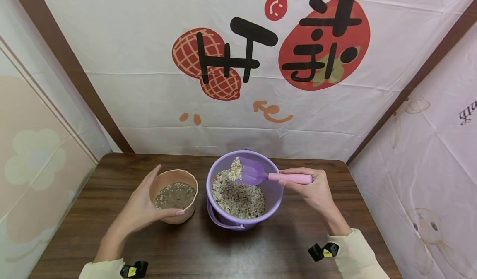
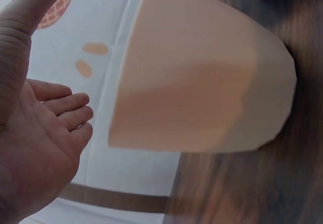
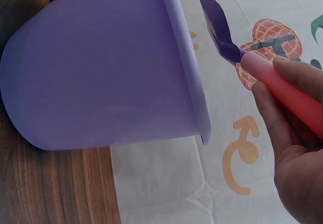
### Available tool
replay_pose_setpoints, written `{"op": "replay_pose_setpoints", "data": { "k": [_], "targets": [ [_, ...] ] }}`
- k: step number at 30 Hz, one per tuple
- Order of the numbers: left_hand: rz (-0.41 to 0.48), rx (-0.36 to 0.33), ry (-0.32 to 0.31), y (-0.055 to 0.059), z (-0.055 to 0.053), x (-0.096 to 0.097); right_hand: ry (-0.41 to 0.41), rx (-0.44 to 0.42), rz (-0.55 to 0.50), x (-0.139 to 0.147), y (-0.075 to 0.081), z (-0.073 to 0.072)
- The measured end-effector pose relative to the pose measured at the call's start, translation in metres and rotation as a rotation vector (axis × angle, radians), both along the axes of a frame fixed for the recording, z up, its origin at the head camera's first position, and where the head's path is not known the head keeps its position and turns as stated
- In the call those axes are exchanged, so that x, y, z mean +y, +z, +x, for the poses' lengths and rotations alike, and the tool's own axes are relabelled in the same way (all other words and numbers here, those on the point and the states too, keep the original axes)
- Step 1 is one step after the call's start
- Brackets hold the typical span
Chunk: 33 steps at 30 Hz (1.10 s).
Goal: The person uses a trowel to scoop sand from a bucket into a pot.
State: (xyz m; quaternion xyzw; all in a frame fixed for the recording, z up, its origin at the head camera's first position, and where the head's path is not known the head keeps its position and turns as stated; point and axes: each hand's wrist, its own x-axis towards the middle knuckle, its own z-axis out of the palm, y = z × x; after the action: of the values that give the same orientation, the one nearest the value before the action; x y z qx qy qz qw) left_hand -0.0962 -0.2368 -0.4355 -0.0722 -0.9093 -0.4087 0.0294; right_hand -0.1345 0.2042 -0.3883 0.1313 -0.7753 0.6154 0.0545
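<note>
My right hand [image 1: 311, 186] grips the pink handle of a small trowel [image 1: 254, 172] with a purple blade. Pale mixed gravel [image 1: 235, 169] lies heaped on the blade, which is over a purple bucket [image 1: 276, 196] partly filled with the same gravel. To the left stands a peach faceted flowerpot [image 1: 179, 220] holding brown soil-like matter [image 1: 175, 195] with pale grains. My left hand [image 1: 143, 208] spreads around the pot's left side, thumb near its front. In the left wrist view, a gap shows between that hand's fingers [image 2: 68, 105] and the pot wall.
Pot and bucket stand side by side on a dark wooden table [image 1: 253, 250]. The bucket's handle [image 1: 223, 225] hangs down at its front left. Behind the table is a white printed cloth [image 1: 149, 105], and more cloth hangs at both sides.
</note>
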Motion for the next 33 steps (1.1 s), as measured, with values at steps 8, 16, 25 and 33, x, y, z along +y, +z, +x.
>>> {"op": "replay_pose_setpoints", "data": {
  "k": [8,16,25,33],
  "targets": [
    [0.018,0.022,0.040,-0.014,0.006,-0.013,0.004,0.003,-0.006,0.000,-0.001,0.000],
    [0.056,0.020,0.050,-0.030,0.011,-0.021,0.014,0.001,-0.007,0.000,-0.004,0.000],
    [0.083,0.015,0.066,-0.043,0.012,-0.020,0.023,-0.008,-0.016,-0.003,-0.002,0.000],
    [0.110,-0.001,0.081,-0.050,0.010,-0.020,0.018,-0.013,-0.005,-0.007,-0.002,0.000]
  ]
}}
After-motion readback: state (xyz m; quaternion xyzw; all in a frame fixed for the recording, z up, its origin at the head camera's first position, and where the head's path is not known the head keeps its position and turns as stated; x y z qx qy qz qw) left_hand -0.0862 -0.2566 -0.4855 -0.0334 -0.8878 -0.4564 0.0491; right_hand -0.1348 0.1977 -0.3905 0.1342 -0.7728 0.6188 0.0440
